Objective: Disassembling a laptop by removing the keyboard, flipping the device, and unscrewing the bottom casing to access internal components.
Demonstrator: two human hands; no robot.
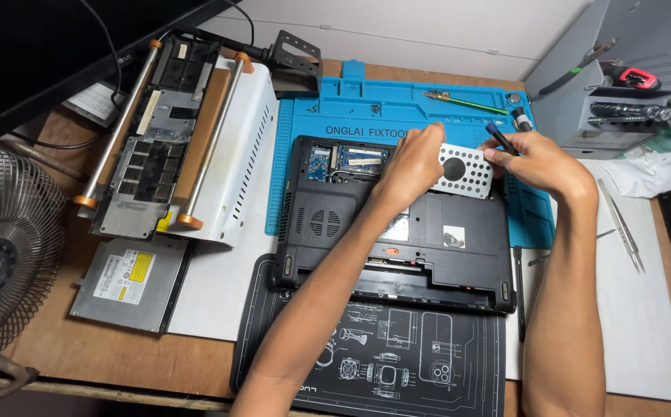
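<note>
Two mats: a black printed mat is laid nearest, and a blue repair mat farther back on the tabletop.
Laptop base: a black laptop base is seen upside down across both mats, with covers already off and a circuit board exposed at its far edge.
Left hand: the left hand is closed on the near edge of a perforated silver drive caddy, held just above the base.
Right hand: the right hand is closed around a dark screwdriver, its tip beside the caddy.
Removed parts: an optical drive and a keyboard are set aside at left.
Progress: judged well into disassembly; the base shell is not yet emptied.
</note>
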